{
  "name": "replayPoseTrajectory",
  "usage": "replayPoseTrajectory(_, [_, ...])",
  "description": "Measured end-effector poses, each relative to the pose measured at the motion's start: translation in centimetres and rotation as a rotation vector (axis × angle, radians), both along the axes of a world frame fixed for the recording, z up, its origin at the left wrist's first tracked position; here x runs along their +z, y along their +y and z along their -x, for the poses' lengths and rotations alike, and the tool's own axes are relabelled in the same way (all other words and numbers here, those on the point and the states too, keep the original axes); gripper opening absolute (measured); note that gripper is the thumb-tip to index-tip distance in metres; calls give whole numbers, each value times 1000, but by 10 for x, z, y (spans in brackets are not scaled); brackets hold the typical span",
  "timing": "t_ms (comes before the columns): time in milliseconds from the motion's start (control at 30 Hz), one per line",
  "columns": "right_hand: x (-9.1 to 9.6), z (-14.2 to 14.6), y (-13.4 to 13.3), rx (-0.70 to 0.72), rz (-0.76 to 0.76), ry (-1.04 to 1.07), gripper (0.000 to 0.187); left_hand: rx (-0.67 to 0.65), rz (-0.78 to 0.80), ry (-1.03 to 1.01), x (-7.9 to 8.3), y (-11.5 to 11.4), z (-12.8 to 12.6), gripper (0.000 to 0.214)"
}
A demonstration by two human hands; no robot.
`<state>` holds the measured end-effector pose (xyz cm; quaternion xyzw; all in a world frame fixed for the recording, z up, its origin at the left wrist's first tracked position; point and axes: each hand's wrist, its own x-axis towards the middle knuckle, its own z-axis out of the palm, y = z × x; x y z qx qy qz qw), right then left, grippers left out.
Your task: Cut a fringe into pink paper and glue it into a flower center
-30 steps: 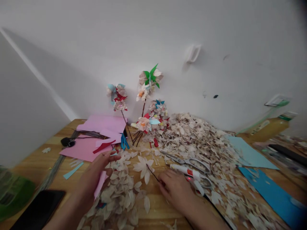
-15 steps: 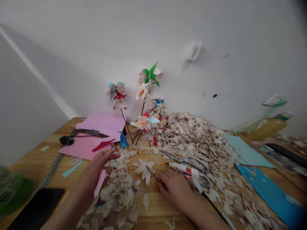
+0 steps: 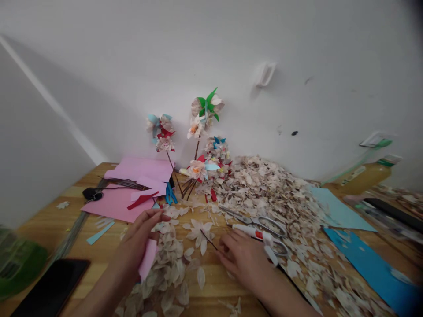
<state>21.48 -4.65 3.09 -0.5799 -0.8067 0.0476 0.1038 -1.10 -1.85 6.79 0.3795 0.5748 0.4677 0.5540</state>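
My left hand (image 3: 139,240) holds a small piece of pink paper (image 3: 147,259) over a heap of pale petals (image 3: 168,264), fingers stretched toward the pink sheets. My right hand (image 3: 243,257) pinches the thin dark stem (image 3: 209,240) of a pale petal flower (image 3: 198,231) lying on the wooden table (image 3: 49,224). A white glue gun (image 3: 261,237) and scissors (image 3: 264,224) lie just right of that hand.
Finished paper flowers (image 3: 205,110) stand against the white wall. Pink sheets (image 3: 132,185) lie at back left, blue sheets (image 3: 370,264) at right, and a big mound of petal scraps (image 3: 271,189) sits between. A black phone (image 3: 53,288) and a green object (image 3: 16,264) are at left.
The pink piece in my left hand has shifted a little right and down. My right hand stays on the stem. The view moved slightly.
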Motion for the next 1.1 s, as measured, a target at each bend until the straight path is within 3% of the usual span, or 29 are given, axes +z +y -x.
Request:
replayPoseTrajectory(167, [15,27,-24,35,236,851,40,-130,-173,51,-25,-15,-19,32])
replayPoseTrajectory(233, [11,42,-30,70,300,1030,52,-183,-230,64,-31,-24,-26,30])
replayPoseTrajectory(300, [5,54,-32,58,362,1082,56,-195,-250,80,-34,-31,-30,28])
replayPoseTrajectory(400, [1,63,-31,-37,428,1146,42,-172,-255,98,-35,-33,-28,29])
replayPoseTrajectory(467, [0,62,-29,-118,391,1172,35,-173,-254,57,-37,-29,-25,30])
replayPoseTrajectory(567, [1,56,-26,-192,292,1172,30,-302,-239,-62,-38,-20,-18,34])
replayPoseTrajectory(667, [0,51,-21,-228,267,1215,30,-407,-116,-161,-38,-15,-15,42])
replayPoseTrajectory(900, [-2,50,-15,-245,381,1504,39,-251,-8,-248,-34,-15,-21,49])
replayPoseTrajectory(1100, [-2,47,-12,-221,448,1502,33,-249,-5,-263,-36,-14,-21,51])
